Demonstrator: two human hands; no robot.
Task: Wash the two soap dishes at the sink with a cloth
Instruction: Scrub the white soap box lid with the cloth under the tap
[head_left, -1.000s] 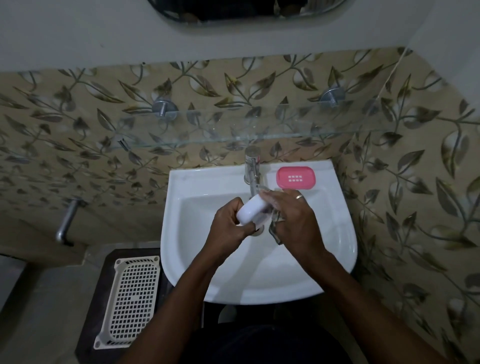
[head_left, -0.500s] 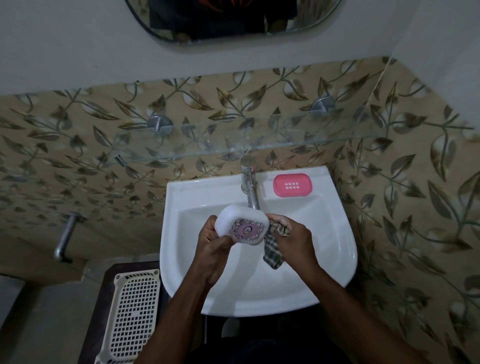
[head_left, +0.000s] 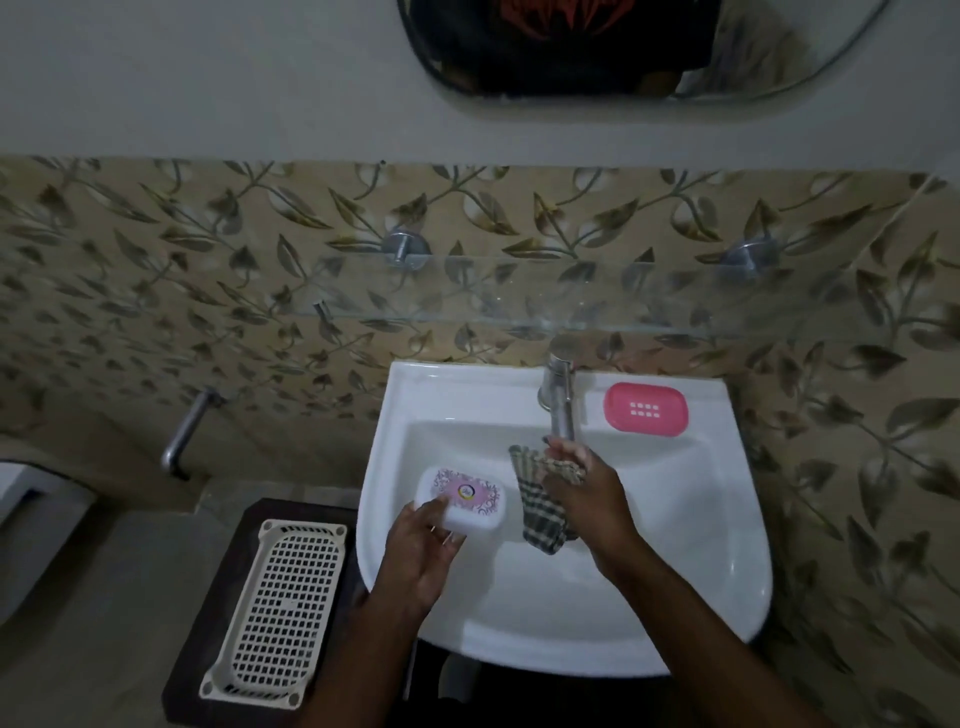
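Note:
A white soap dish (head_left: 467, 499) with a purple flower print on its lid is held over the left side of the white sink (head_left: 701, 597). My left hand (head_left: 423, 545) grips it from below at its near edge. My right hand (head_left: 587, 493) holds a checked cloth (head_left: 540, 512) just under the steel tap (head_left: 561, 395); the cloth hangs down into the basin. A pink soap dish (head_left: 645, 409) lies flat on the sink's back right rim, apart from both hands.
A cream perforated plastic tray (head_left: 283, 608) rests on a dark stand left of the sink. A glass shelf (head_left: 519, 291) juts from the leaf-patterned wall above the tap. A steel pipe (head_left: 182, 436) sticks out at left. A mirror hangs above.
My left hand has carried the white dish leftward, away from the tap and the cloth. My right hand with the cloth stays near the spout. The camera has tilted up.

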